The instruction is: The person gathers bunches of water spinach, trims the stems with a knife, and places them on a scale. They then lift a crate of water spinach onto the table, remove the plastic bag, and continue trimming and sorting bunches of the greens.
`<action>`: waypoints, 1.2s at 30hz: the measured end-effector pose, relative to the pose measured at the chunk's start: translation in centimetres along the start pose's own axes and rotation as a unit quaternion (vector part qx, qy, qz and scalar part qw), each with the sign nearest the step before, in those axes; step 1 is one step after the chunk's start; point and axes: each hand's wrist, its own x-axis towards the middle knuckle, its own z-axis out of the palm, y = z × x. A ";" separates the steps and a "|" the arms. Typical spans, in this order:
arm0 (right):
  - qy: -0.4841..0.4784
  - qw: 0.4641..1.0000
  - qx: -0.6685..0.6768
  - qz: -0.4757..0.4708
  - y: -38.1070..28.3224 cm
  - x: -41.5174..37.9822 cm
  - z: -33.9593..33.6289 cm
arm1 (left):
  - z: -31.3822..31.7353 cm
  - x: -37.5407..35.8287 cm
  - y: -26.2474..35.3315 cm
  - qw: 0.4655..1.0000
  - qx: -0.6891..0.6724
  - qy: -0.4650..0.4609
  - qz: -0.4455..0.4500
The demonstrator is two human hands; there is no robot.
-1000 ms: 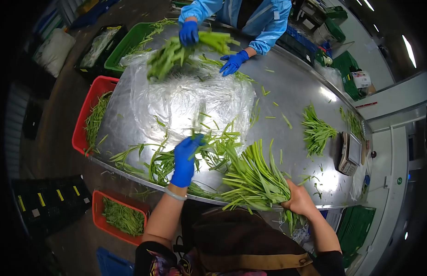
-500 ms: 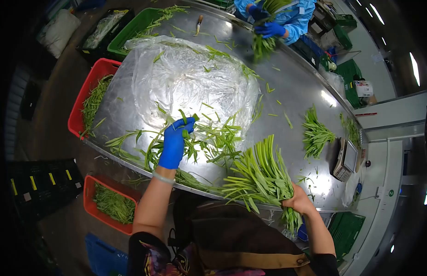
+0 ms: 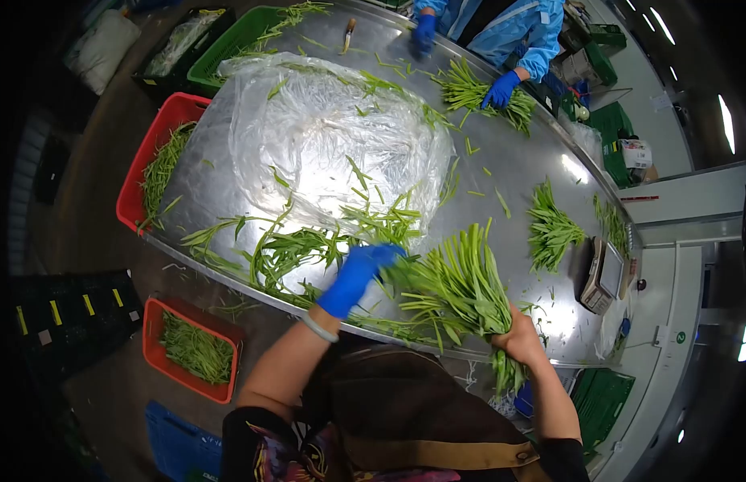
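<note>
My bare right hand (image 3: pixel 519 337) is wrapped around the leafy lower part of a bunch of water spinach (image 3: pixel 471 281), its stem ends fanned up and left over the table's near edge. Left of the bunch is my blue-gloved left hand (image 3: pixel 358 277), smeared by motion, with blurred green stems at its fingertips. Loose water spinach stems and leaves (image 3: pixel 297 255) lie on the metal table (image 3: pixel 521 265) beyond and left of that hand. Behind them a clear plastic sheet (image 3: pixel 333 145) is spread out, with cut bits scattered on it.
Across the table a person in blue gloves (image 3: pixel 501 88) touches another bunch (image 3: pixel 465 87). A further bunch (image 3: pixel 552 226) lies near a scale (image 3: pixel 603 277) at right. Red crates (image 3: pixel 140 173) and a green crate (image 3: pixel 232 50) stand along the left. A knife (image 3: pixel 349 36) lies at the far edge.
My left hand has moved right and nearer, from the loose stems toward the bunch. My right hand keeps its hold, slightly higher. The person opposite has put their bunch on the table.
</note>
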 end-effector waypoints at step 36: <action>-0.129 0.796 0.581 0.115 6.5 -3.5 2.2 | -4.7 2.6 3.1 0.722 0.556 0.269 0.311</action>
